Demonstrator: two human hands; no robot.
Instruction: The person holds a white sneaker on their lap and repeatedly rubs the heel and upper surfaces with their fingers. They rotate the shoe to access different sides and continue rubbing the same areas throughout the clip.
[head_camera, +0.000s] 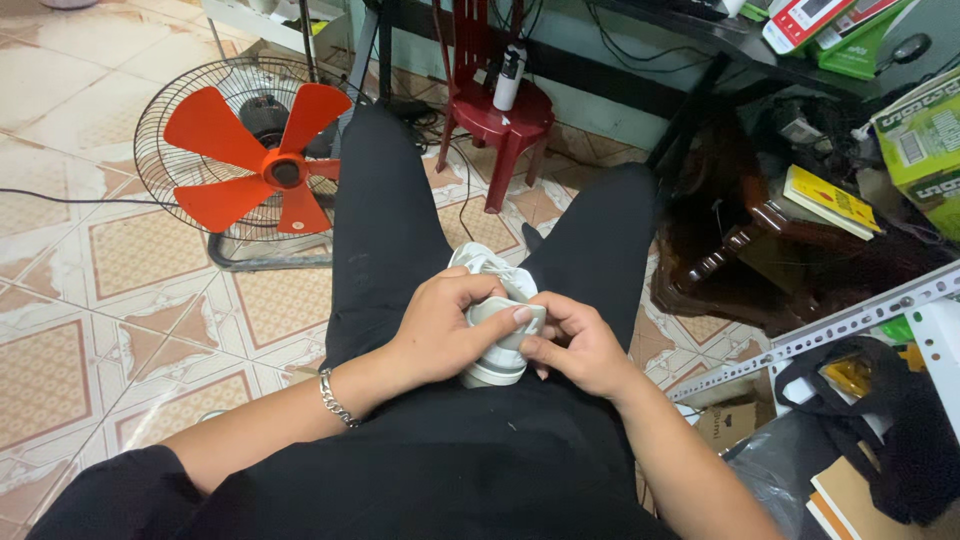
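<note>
White rubber and laces are filling my lap: I am gripping the shoe (497, 330) with my left hand (447, 335), fingers curled over its heel, while my right hand (577, 347) is pinching its side. Beyond my left hand, an orange fan (262, 165) is standing on the tiles.

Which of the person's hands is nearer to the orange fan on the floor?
Left. The left hand lies on the fan's side of the white shoe; the right hand grips its far side.

Bare tiled floor (60, 300) lies open leftward past the fan (255, 160); cluttered boxes (880, 440) crowd the right
</note>
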